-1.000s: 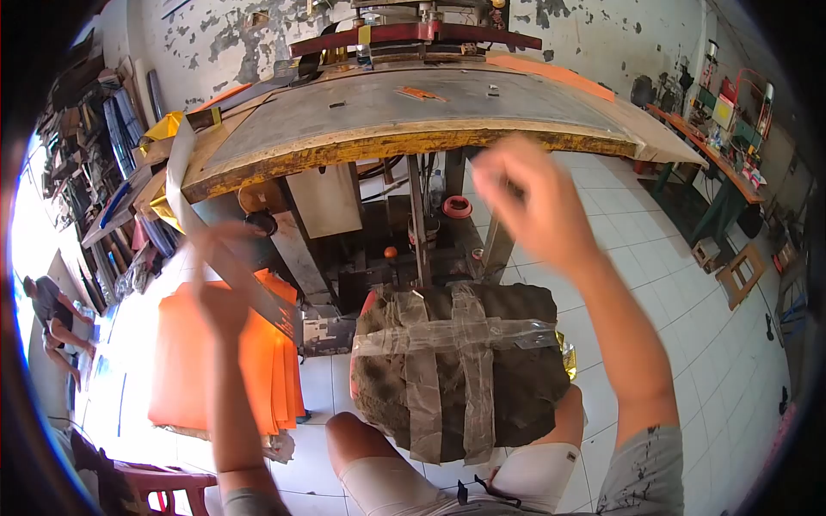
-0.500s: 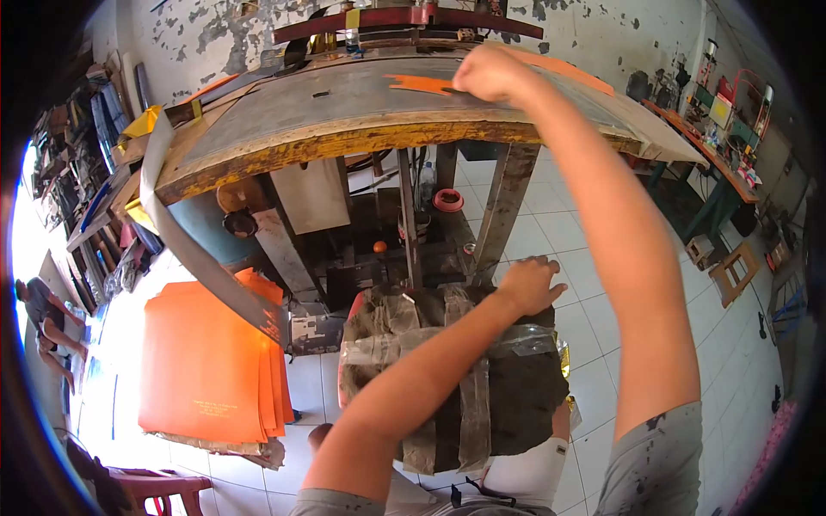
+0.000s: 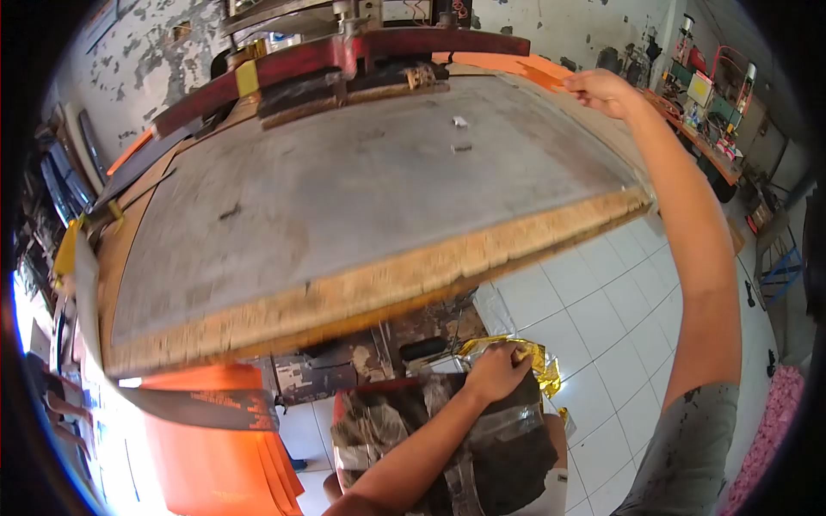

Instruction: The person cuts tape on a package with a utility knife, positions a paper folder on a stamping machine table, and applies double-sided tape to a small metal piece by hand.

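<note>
My right hand [image 3: 602, 93] reaches over the table's far right corner, fingers pinched on a small orange piece [image 3: 551, 76] above a longer orange sheet [image 3: 495, 65]. Low in the view, my left hand [image 3: 499, 371] is closed above a dark, taped bundle [image 3: 512, 443], beside crumpled gold foil [image 3: 546, 370]. What its curled fingers hold, if anything, is too small to tell. The grey tabletop [image 3: 344, 185], with a worn wooden edge, bears a few small scraps.
A red clamp bar [image 3: 430, 41] spans the table's back. A grey strip [image 3: 189, 407] hangs at the left, over stacked orange sheets [image 3: 206, 464]. A workbench [image 3: 710, 155] stands at the right. Another person's legs [image 3: 64, 404] show at far left.
My right hand has moved right and back with the orange piece from the tabletop. My left hand crossed over to the bundle, then its fingers curled. The view has shifted closer over the table.
</note>
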{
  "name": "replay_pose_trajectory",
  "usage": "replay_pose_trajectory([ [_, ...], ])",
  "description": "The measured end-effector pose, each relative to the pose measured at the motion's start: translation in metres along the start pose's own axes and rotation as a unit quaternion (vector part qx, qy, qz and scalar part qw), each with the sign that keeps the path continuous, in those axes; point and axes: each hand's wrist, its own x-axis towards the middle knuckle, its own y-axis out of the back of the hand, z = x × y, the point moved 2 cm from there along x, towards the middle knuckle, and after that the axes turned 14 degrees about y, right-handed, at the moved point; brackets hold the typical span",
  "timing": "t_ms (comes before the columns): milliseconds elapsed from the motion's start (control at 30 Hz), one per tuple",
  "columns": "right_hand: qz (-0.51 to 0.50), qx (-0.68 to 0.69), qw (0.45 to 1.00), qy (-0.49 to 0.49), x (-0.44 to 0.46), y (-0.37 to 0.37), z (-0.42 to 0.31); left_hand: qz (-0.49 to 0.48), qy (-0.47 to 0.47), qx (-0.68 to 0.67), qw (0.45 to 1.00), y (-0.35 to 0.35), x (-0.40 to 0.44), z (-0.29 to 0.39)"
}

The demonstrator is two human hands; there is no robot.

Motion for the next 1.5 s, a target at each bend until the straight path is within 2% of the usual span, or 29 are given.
replay_pose_trajectory([
  [100, -0.011, 0.080, 0.996, -0.035, 0.058, -0.036, 0.011, -0.011, 0.019, -0.036, 0.999, 0.002, 0.000, 0.002],
  [200, -0.058, 0.129, 0.989, -0.047, 0.098, -0.069, 0.017, -0.012, 0.027, 0.000, 1.000, 0.006, 0.003, 0.005],
  [233, -0.116, 0.122, 0.986, 0.017, 0.117, -0.077, 0.030, -0.013, 0.038, 0.009, 0.999, 0.003, 0.002, 0.003],
  [267, -0.174, 0.115, 0.975, 0.082, 0.137, -0.086, 0.041, 0.011, 0.007, 0.022, 1.000, 0.002, 0.003, 0.000],
  [333, -0.162, 0.267, 0.948, 0.058, 0.143, -0.100, 0.038, 0.012, 0.011, 0.019, 1.000, 0.015, -0.002, 0.015],
  [367, -0.087, 0.417, 0.904, -0.031, 0.142, -0.107, 0.035, 0.032, -0.002, 0.017, 0.999, 0.012, -0.002, 0.012],
  [400, -0.006, 0.552, 0.826, -0.118, 0.139, -0.111, 0.031, 0.052, -0.016, 0.015, 0.998, 0.009, -0.003, 0.009],
  [433, -0.131, 0.265, 0.955, 0.018, 0.133, -0.106, 0.022, 0.072, -0.030, 0.013, 0.997, 0.006, -0.003, 0.007],
  [467, -0.240, -0.057, 0.957, 0.152, 0.129, -0.098, 0.020, 0.078, -0.024, 0.003, 0.997, -0.001, 0.000, -0.003],
  [533, -0.249, -0.223, 0.919, 0.208, 0.110, -0.087, 0.023, 0.076, -0.015, -0.007, 0.997, -0.005, -0.005, -0.005],
  [567, -0.166, -0.072, 0.973, 0.144, 0.095, -0.082, 0.023, 0.076, -0.010, -0.012, 0.997, -0.007, -0.007, -0.006],
  [600, -0.077, 0.081, 0.991, 0.076, 0.077, -0.076, 0.020, 0.068, -0.012, 0.024, 0.997, 0.005, -0.010, 0.007],
  [667, -0.064, 0.036, 0.996, 0.048, 0.016, -0.064, -0.001, 0.046, -0.018, 0.077, 0.996, 0.019, -0.009, 0.019],
  [733, -0.085, -0.002, 0.994, 0.071, -0.061, -0.062, -0.029, 0.048, -0.027, 0.083, 0.995, 0.007, -0.010, 0.012],
  [800, -0.048, -0.210, 0.954, 0.206, -0.126, -0.061, -0.039, 0.061, -0.049, 0.103, 0.992, 0.002, -0.008, 0.009],
  [900, 0.022, -0.265, 0.909, 0.321, -0.225, -0.072, -0.049, 0.068, -0.079, 0.146, 0.984, 0.000, -0.010, 0.012],
  [1000, 0.119, -0.179, 0.905, 0.366, -0.272, -0.094, -0.031, 0.082, -0.122, 0.262, 0.954, -0.003, -0.017, 0.022],
  [1067, 0.197, -0.270, 0.794, 0.508, -0.283, -0.123, -0.012, 0.094, -0.159, 0.336, 0.924, -0.001, -0.024, 0.031],
  [1100, 0.238, -0.311, 0.721, 0.572, -0.283, -0.134, -0.004, 0.098, -0.178, 0.352, 0.914, 0.004, -0.025, 0.036],
  [1200, 0.263, -0.310, 0.711, 0.573, -0.284, -0.143, 0.014, 0.077, -0.203, 0.399, 0.891, 0.024, -0.055, 0.052],
  [1333, 0.268, -0.312, 0.698, 0.587, -0.276, -0.137, 0.022, 0.015, -0.163, 0.231, 0.959, 0.089, -0.129, 0.112],
  [1400, 0.274, -0.315, 0.695, 0.586, -0.280, -0.140, 0.018, 0.046, -0.162, 0.190, 0.967, 0.123, -0.167, 0.114],
  [1500, 0.280, -0.300, 0.691, 0.595, -0.277, -0.142, 0.018, 0.123, -0.096, 0.252, 0.955, 0.157, -0.216, 0.072],
])
